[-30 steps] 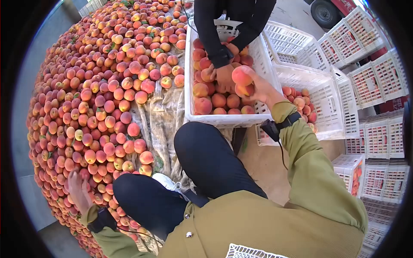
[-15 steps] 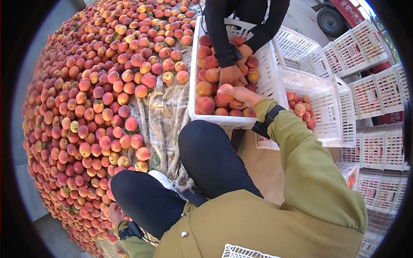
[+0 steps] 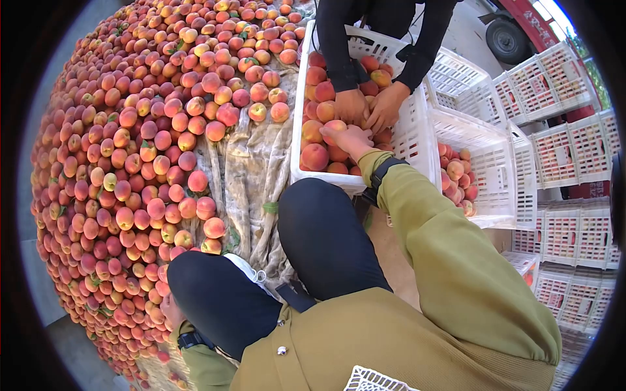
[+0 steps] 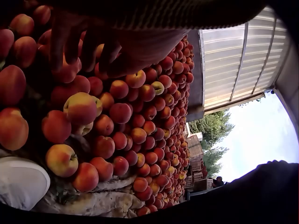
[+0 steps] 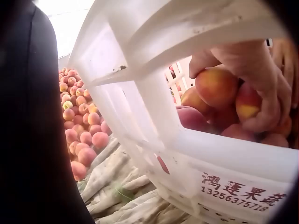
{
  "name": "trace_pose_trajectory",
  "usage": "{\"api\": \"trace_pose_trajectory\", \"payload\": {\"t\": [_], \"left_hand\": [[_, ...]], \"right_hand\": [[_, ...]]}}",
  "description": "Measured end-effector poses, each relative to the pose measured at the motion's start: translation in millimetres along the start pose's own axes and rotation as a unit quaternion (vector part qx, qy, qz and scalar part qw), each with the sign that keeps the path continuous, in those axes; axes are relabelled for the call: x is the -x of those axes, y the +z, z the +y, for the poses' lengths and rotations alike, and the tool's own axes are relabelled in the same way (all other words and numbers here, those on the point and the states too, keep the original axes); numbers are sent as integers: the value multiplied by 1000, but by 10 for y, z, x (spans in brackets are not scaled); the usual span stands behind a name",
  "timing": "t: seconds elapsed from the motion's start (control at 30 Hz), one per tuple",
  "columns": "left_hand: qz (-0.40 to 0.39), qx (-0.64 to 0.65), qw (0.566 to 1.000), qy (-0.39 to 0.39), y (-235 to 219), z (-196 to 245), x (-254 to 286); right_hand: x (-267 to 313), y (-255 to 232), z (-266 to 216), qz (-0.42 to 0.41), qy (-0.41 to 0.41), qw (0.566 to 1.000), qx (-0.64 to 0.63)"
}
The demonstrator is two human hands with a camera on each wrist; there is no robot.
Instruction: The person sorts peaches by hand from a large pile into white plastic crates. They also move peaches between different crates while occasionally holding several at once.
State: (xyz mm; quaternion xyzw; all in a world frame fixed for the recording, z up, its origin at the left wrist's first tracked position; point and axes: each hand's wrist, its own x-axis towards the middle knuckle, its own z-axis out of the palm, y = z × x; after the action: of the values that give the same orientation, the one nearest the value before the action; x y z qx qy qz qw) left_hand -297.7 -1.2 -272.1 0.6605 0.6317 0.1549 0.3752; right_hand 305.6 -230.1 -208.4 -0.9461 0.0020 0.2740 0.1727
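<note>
In the head view my right hand (image 3: 352, 140) is inside the near white crate (image 3: 295, 146), gripping a peach (image 3: 333, 128). The right wrist view shows that hand (image 5: 254, 70) with its thumb over one peach (image 5: 216, 87) and its fingers curled round a second (image 5: 247, 101). My left hand (image 3: 173, 314) is low at the pile's edge, partly hidden by my knee. Seen from the left wrist, the left hand (image 4: 117, 49) hangs over the pile with fingers spread and bent down, touching a peach (image 4: 67, 72).
Another person's hands (image 3: 386, 107) reach into the same crate, close beside my right hand. A large peach pile (image 3: 111, 163) covers the left, bordered by a crumpled cloth (image 3: 248, 173). Further crates (image 3: 486, 166) stand at the right, some stacked. A shoe (image 4: 23, 183) is near the left hand.
My right hand has lowered into the crate with its peaches and moved left. My left hand has moved down and right, behind my knee. The other person's hands have spread apart.
</note>
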Motion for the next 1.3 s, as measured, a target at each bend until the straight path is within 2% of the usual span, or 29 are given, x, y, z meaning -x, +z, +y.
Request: {"api": "trace_pose_trajectory", "payload": {"t": [0.07,0.13,0.17,0.23,0.3,0.37,0.43,0.47,0.5,0.53,0.57,0.6,0.63,0.67,0.7,0.73,0.77,0.8,0.87,0.9,0.93,0.97,1.0,1.03,1.1,1.17,1.2,1.23,1.3], "left_hand": [[30,40,996,-69,73,170,44],[28,78,994,-75,105,112,35],[25,118,990,-78,124,95,21],[27,117,990,-71,101,164,82],[24,114,991,-63,89,128,101],[-1,153,985,-82,53,-99,88],[-4,157,984,-90,124,-330,38],[-3,161,982,-95,123,-74,159],[-28,126,991,-33,77,144,270],[-34,136,988,-66,112,304,362],[-26,64,996,52,209,-561,152],[-37,203,964,-167,189,-90,317],[9,76,988,-136,242,-82,390],[-15,88,989,-118,185,60,521],[-13,72,991,-109,237,-108,539],[-3,77,991,-109,275,-264,627],[0,84,991,-101,328,-336,686],[-12,69,986,-150,367,-475,743],[16,43,984,-173,342,-457,905],[38,6,981,-192,283,-406,957],[31,9,983,-181,208,-351,948],[28,10,983,-181,206,-429,886],[95,-71,988,-104,216,-534,775],[161,-149,975,-22,214,-584,642],[193,-189,962,28,197,-455,290],[155,-174,972,-13,119,51,28],[170,-228,958,30,182,13,-176],[169,-225,959,31,236,8,-350],[104,-338,930,98,341,0,-613]], "right_hand": [[-38,35,-20,27,7,999,20],[8,-19,-21,85,68,991,-74],[-121,5,57,86,65,991,-74],[-478,110,256,91,6,996,14],[-374,88,247,97,-1,995,-12],[-308,112,238,99,-15,994,-35],[-349,148,346,102,-65,992,17],[-559,262,434,147,-67,982,96],[-790,227,517,92,-115,957,249],[-602,189,456,137,-141,943,269],[-359,57,346,92,-179,937,286],[-769,140,503,39,-198,917,345],[-970,136,571,34,-176,960,215],[-773,70,534,45,-207,973,94],[-686,-27,475,-95,-209,973,-25],[-1207,67,794,-93,-285,945,-128],[-784,-107,531,-13,-220,975,2],[-427,-238,293,38,-143,978,149],[-1462,-407,924,66,-270,960,27],[-1141,-541,736,67,-286,956,9],[-513,-762,438,70,-298,952,-9],[-138,-950,241,30,-299,951,-76],[208,-1112,59,-8,-296,944,-143],[672,-1204,-167,-3,-327,932,-158],[1183,-1294,-430,10,-390,899,-201],[1630,-1194,-652,0,-463,860,-215],[1812,-1114,-744,5,-463,860,-214],[1971,-1024,-832,-4,-492,851,-184],[2123,-845,-970,-16,-520,841,-150]]}}
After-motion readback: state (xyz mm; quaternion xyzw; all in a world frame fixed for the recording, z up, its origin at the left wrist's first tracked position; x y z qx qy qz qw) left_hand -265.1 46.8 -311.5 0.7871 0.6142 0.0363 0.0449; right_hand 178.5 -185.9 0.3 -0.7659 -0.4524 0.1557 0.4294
